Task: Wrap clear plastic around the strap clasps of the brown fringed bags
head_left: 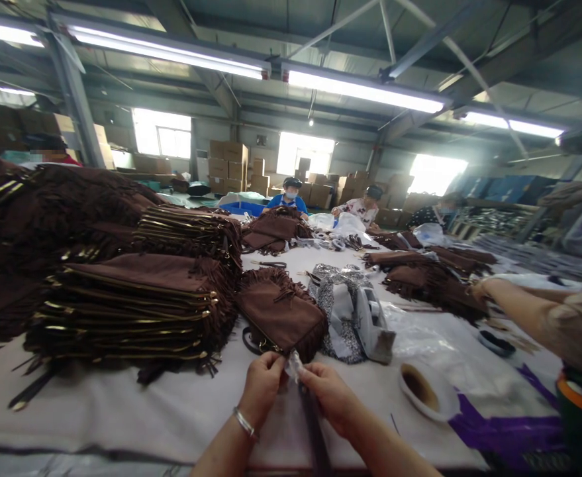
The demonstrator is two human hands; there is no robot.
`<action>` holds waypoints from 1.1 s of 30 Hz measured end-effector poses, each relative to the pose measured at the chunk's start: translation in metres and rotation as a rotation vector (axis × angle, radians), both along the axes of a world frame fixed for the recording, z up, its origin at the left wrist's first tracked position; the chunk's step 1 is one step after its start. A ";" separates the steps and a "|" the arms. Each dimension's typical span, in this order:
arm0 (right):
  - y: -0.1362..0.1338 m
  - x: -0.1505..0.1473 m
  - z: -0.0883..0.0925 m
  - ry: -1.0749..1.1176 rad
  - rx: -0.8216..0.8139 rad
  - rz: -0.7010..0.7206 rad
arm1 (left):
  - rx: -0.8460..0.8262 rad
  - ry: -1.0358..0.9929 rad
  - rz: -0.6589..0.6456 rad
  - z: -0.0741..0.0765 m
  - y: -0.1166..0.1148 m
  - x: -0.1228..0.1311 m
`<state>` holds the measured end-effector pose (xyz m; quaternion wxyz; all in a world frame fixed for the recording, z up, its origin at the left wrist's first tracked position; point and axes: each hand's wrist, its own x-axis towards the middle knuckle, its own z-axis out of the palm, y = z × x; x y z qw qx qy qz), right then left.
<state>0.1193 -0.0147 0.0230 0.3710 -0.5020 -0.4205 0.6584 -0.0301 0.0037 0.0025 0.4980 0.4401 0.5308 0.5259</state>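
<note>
The person's left hand (262, 385) and right hand (329, 391) pinch the clear plastic (294, 366) at the far end of a dark strap (313, 427), near the middle of the table's (166, 424) near edge. Just beyond lies a brown bag (281, 311). A stack (132, 308) of fringed bags stands left; a tape dispenser (373, 324) and a roll (428, 394) lie right.

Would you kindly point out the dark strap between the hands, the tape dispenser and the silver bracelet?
Dark strap (312, 424), head view: its middle stretch.
Tape dispenser (371, 324), head view: its side.
Silver bracelet (243, 423), head view: its band.
</note>
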 end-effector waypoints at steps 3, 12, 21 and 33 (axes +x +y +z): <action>-0.015 0.002 -0.005 0.000 -0.063 0.078 | 0.033 0.052 0.075 0.000 0.001 0.006; -0.048 0.006 -0.014 -0.056 -0.146 -0.009 | 0.012 0.090 0.305 0.001 0.019 0.004; -0.057 -0.001 -0.012 -0.024 -0.057 -0.014 | -0.523 -0.692 -0.115 0.008 -0.032 0.028; -0.068 0.004 -0.013 0.026 -0.105 0.091 | -0.460 -0.900 -0.105 0.018 0.010 0.028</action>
